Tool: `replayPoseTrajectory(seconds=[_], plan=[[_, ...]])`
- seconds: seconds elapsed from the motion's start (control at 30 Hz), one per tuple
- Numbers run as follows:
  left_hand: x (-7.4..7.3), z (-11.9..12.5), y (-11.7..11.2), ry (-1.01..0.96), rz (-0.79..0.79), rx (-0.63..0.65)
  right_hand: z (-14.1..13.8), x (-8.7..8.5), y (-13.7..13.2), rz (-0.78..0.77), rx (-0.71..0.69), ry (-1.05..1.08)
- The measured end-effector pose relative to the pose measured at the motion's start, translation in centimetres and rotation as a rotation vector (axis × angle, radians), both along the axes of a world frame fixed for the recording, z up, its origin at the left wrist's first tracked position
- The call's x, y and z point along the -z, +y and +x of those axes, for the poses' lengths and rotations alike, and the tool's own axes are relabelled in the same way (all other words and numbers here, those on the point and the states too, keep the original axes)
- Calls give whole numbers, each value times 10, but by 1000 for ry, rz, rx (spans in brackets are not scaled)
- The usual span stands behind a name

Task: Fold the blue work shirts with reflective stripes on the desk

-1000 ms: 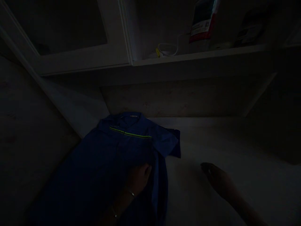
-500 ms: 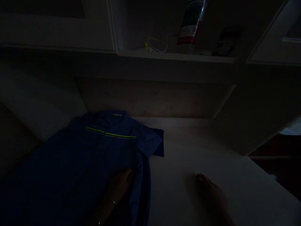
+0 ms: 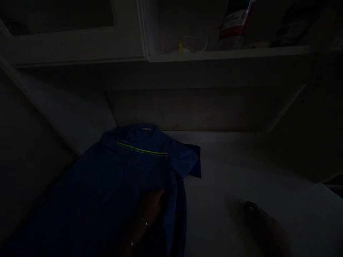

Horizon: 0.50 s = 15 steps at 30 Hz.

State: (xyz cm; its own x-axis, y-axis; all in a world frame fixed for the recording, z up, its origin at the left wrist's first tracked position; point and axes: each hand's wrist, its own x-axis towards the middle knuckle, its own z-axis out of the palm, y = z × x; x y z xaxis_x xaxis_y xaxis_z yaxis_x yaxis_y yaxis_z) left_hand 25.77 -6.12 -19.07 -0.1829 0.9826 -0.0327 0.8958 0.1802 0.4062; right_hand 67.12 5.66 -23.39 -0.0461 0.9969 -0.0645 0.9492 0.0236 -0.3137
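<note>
Lying under the left hand [image 3: 152,206], apart from the right hand [image 3: 265,224], is a blue shirt [image 3: 107,178] — both grips too dark to tell.

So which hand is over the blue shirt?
The left hand, with a shiny band at its wrist; the right hand is over the table.

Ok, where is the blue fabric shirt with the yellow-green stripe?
In the head view, the shirt lies left of centre on the pale flat surface, beneath the left hand.
</note>
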Motion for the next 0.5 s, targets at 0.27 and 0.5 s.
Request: replayPoseTrajectory(seconds=[0.27,0.5], plan=[[2,-2,1,-2,12,15,-5,-4,-4,33,-29,-56],[6,-3,0,-1,25,24,-2,2,-1,21,-55,-62]])
